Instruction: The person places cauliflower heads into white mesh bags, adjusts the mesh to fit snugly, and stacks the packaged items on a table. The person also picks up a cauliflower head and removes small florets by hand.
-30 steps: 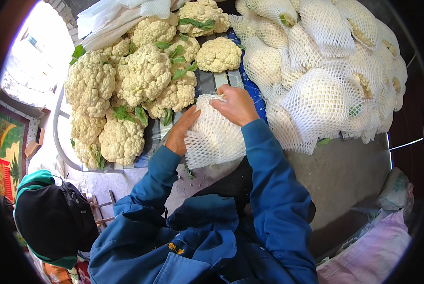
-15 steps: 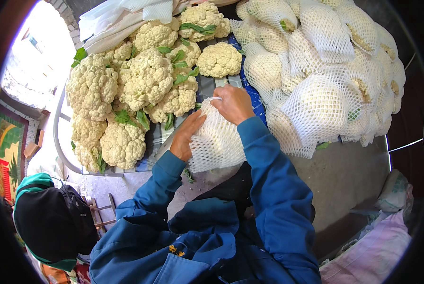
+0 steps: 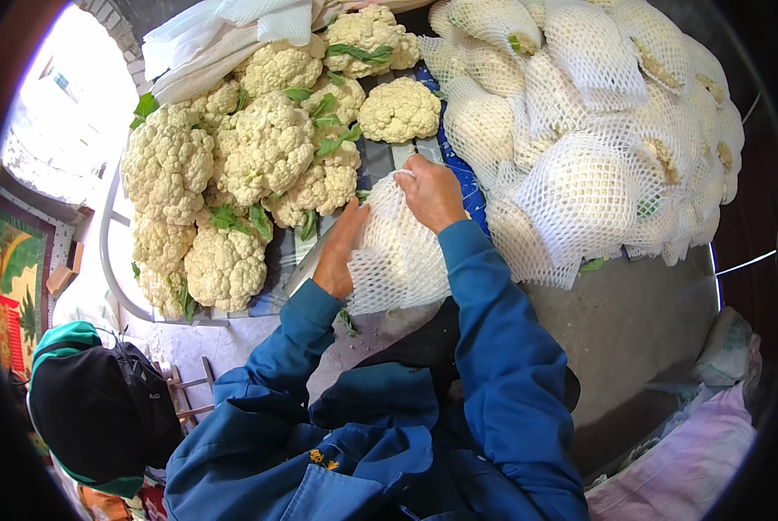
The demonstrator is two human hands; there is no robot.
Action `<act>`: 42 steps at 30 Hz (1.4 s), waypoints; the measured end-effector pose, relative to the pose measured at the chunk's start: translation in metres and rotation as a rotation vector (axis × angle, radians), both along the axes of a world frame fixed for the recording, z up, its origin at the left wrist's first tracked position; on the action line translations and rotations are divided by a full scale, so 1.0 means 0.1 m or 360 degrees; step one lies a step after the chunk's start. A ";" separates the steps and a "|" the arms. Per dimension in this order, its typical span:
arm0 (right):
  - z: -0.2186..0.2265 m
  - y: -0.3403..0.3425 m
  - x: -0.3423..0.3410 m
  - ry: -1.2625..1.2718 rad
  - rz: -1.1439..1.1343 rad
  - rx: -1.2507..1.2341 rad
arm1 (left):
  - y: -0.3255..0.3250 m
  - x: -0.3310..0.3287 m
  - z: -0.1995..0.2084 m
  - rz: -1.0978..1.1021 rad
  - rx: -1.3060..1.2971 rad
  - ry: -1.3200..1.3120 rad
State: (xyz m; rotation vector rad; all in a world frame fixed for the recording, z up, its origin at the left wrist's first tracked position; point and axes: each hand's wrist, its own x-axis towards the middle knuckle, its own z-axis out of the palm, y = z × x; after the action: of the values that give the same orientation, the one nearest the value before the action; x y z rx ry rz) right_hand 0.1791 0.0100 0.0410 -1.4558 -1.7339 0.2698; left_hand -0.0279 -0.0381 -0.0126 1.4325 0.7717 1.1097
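From the head camera, the step in hand looks like the sleeving of one cauliflower head: a netted cauliflower sits between both hands, just below the pile of bare cauliflowers and touching that pile's lower right edge. The left hand lies flat along the net's left flank, fingers straight and close together, bracing it rather than gripping. The right hand curls over the net's top end, fingers pinched on the gathered mesh there. By my reading the net already covers most of the head, and the next move would call for drawing the loose mesh snug over the top while the left palm keeps the head from rolling.

The net is white foam mesh, soft and stretchy, with diamond openings that widen where it pulls over the rounded head. The bare cauliflowers are cream, knobbly and tightly curded, with a few green leaf scraps between them. To the right of that pile, a heap of netted cauliflowers lies in the same white sleeves, some showing cut stalk ends. White cloth or plastic sheeting lies crumpled above the bare pile. Both sleeves are blue work fabric. Lower left of the pile is a dark cap with a green rim, worn by another person.
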 end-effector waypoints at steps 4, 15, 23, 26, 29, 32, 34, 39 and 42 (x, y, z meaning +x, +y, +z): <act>0.07 -0.08 0.03 0.0137 -0.0019 0.0018 | -0.02 -0.09 0.04 -0.0002 0.0585 0.0636; 0.02 -0.32 0.15 0.0390 -0.0002 0.0154 | 0.50 -0.66 0.34 -0.0615 -0.0540 -0.0427; 0.03 -0.44 0.14 0.0385 0.0023 0.0250 | 0.98 0.04 0.56 -0.0738 -0.0059 0.0433; 0.03 -0.50 0.18 0.0424 0.0039 0.0235 | 1.10 0.12 0.61 -0.0922 -0.0244 0.0490; 0.03 -0.56 0.19 0.0439 0.0057 0.0226 | 1.12 0.12 0.62 -0.0965 -0.0304 0.0389; 0.02 -0.60 0.16 0.0436 0.0078 0.0270 | 1.14 0.08 0.60 -0.0948 -0.0287 0.0334; 0.02 -0.62 0.16 0.0437 0.0089 0.0317 | 1.13 0.08 0.57 -0.0909 -0.0218 0.0313; 0.02 -0.66 0.21 0.0417 0.0105 0.0414 | 1.00 0.20 0.60 -0.0681 0.0009 0.0393; 0.06 -0.70 0.22 0.0408 0.0081 0.0465 | 0.96 0.27 0.66 -0.0539 0.0114 0.0506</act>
State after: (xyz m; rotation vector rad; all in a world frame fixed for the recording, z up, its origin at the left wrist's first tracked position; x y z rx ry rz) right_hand 0.2007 -0.0597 0.0467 -1.1162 -1.5312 0.2095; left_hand -0.0012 0.0582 0.0530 1.7509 0.6791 0.6643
